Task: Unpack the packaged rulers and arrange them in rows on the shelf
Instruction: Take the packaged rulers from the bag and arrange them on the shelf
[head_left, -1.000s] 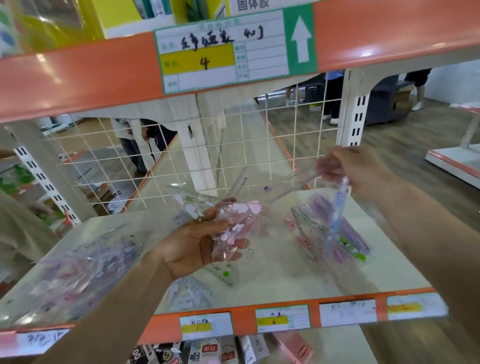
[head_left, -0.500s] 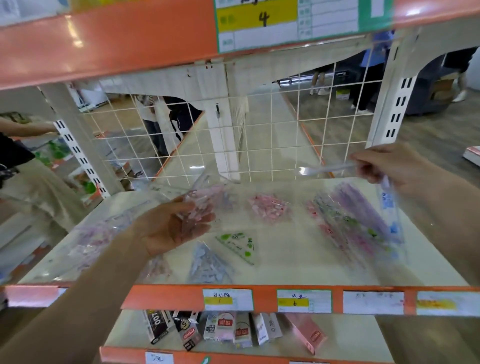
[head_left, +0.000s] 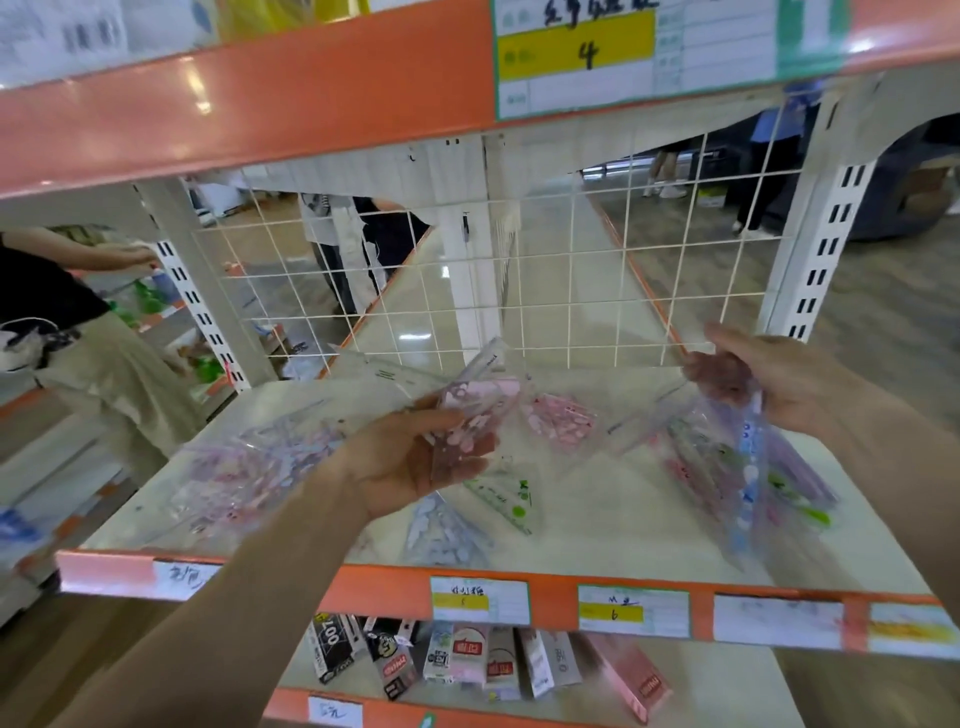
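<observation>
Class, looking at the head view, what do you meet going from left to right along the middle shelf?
Heap of packaged purple rulers → left hand gripping a pink-patterned ruler pack → pink-patterned piece lying on the shelf → right hand pinching a blue-dotted ruler.

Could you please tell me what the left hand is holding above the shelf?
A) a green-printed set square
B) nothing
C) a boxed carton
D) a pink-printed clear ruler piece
D: the left hand grips a pink-printed clear ruler piece, while the green-printed set square lies on the shelf.
</observation>
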